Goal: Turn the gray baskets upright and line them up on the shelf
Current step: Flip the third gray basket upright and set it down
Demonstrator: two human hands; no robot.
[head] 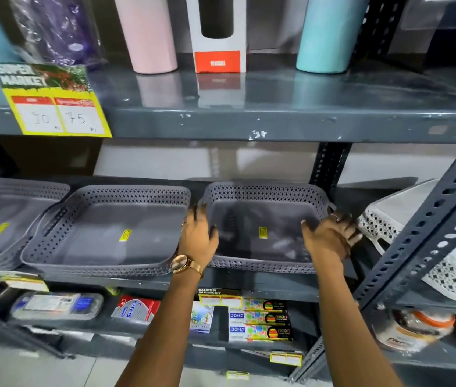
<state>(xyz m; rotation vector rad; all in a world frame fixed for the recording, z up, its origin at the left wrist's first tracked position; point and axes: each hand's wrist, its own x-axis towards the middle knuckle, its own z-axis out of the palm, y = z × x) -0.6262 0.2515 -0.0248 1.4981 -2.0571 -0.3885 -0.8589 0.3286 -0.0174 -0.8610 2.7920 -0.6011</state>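
Observation:
Three gray perforated baskets sit upright in a row on the middle shelf point(263, 283). The right basket point(263, 196) has a yellow sticker inside. My left hand point(197, 236), with a gold watch on the wrist, grips this basket's left wall, fingers curled over the rim. My right hand point(330, 233) holds its right wall the same way. The middle basket point(104, 227) stands just left of my left hand, slightly skewed. The left basket point(6, 219) looks like a stack of several nested ones at the frame's left edge.
A white perforated basket point(416, 236) lies tilted to the right, behind a slanted metal upright point(428, 227). Tumblers and a boxed bottle point(217, 34) stand on the shelf above; a yellow price card point(53, 101) hangs from its edge. Stationery packs point(263, 317) fill the shelf below.

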